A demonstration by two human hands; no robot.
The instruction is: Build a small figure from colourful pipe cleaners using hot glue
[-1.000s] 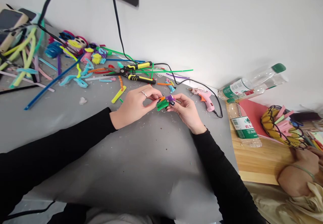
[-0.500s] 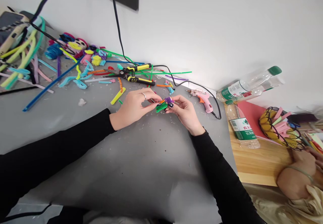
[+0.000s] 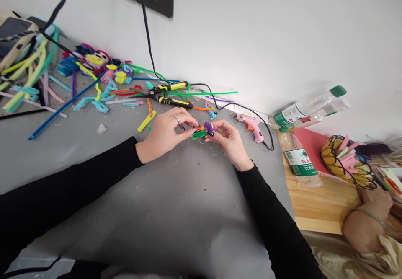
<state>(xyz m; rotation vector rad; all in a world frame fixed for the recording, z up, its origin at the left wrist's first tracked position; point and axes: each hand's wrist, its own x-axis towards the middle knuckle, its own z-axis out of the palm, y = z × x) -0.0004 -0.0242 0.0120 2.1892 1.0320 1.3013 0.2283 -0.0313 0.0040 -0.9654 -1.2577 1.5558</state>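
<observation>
Between my two hands is a small pipe-cleaner figure (image 3: pixel 207 127) in purple, orange and green. My right hand (image 3: pixel 230 143) pinches its purple end between thumb and fingers. From the other side, my left hand (image 3: pixel 169 134), with a ring on one finger, closes thumb and fingertips on the orange part. The green part hangs just below, and the fingertips hide some of the figure. Beyond my hands lie pliers (image 3: pixel 157 92) with yellow-and-black handles, their jaws pointing left. A pink glue gun (image 3: pixel 253 126) rests to the right of my right hand.
Loose pipe cleaners (image 3: pixel 53 120) and finished fuzzy pieces (image 3: pixel 94 59) crowd the back left of the grey table (image 3: pixel 176 212). Black cables (image 3: pixel 147 32) run down the wall. Plastic bottles (image 3: pixel 301 161), a wire basket (image 3: pixel 331 155) and another person's arm (image 3: pixel 364 220) are at the right.
The purple and orange part has turned slightly in my fingers, showing more orange. Both hands keep their pinch in nearly the same place; the whole view has shifted slightly.
</observation>
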